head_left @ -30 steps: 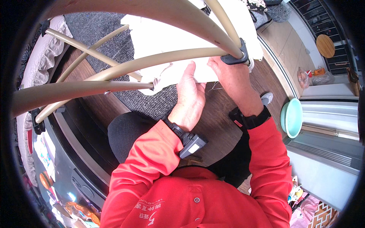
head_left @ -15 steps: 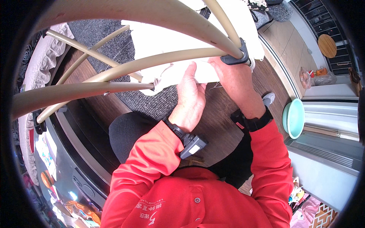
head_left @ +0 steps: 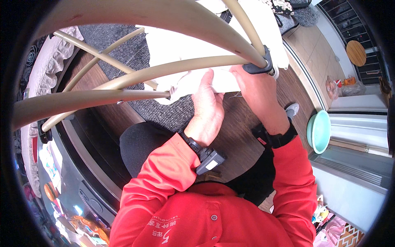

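A wide white cloth (head_left: 173,45) hangs among the beige metal tubes (head_left: 177,66) of a folding frame. My left hand (head_left: 207,111) pinches the cloth's near edge, with its thumb on top and its fingers curled beneath. Just right of it, my right hand (head_left: 259,92) grips the same edge; some of its fingertips are hidden by the cloth and a tube. Close above that hand, a black plastic joint (head_left: 253,68) links several tubes. Loose threads trail from the cloth edge between both hands. One tube end meets the cloth left of my left hand.
A dark grey rug (head_left: 123,45) lies over the brown wood floor (head_left: 238,136). To the right stands a mint-green basin (head_left: 321,131) beside a white cabinet (head_left: 349,181). A ruffled cover (head_left: 49,70) and a cluttered dark surface (head_left: 98,197) border the left.
The view has shifted slightly, so frame, cloth and hands appear a little lower and to the right. Both hands keep their hold on the cloth edge.
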{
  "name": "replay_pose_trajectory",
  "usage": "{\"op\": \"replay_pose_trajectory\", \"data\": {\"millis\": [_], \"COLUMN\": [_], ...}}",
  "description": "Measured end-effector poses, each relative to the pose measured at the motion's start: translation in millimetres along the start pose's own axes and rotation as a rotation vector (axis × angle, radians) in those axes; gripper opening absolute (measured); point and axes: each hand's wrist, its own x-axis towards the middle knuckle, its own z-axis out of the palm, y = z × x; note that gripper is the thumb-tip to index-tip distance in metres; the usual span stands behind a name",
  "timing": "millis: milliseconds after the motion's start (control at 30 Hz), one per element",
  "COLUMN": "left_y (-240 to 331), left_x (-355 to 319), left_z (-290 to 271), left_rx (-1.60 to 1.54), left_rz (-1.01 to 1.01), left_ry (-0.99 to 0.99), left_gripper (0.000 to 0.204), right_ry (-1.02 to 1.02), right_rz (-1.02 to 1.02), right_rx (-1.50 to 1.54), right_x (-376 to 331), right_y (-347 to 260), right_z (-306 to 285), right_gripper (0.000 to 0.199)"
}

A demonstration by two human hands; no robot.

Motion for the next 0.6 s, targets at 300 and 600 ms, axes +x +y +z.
{"op": "replay_pose_trajectory", "data": {"millis": [300, 600], "left_y": [0, 3], "left_x": [1, -2], "left_z": [-1, 1], "left_rx": [-0.013, -0.004], "left_rz": [0.013, -0.013], "left_ry": [-0.003, -0.007], "left_gripper": [0.029, 0.030], "right_ry": [0.041, 0.164], "right_rz": [0.023, -0.057], "right_rx": [-0.011, -0.005], "right_x": [4, 15], "right_y": [-5, -4], "right_z": [2, 5], "right_gripper": [0.015, 0.017]}}
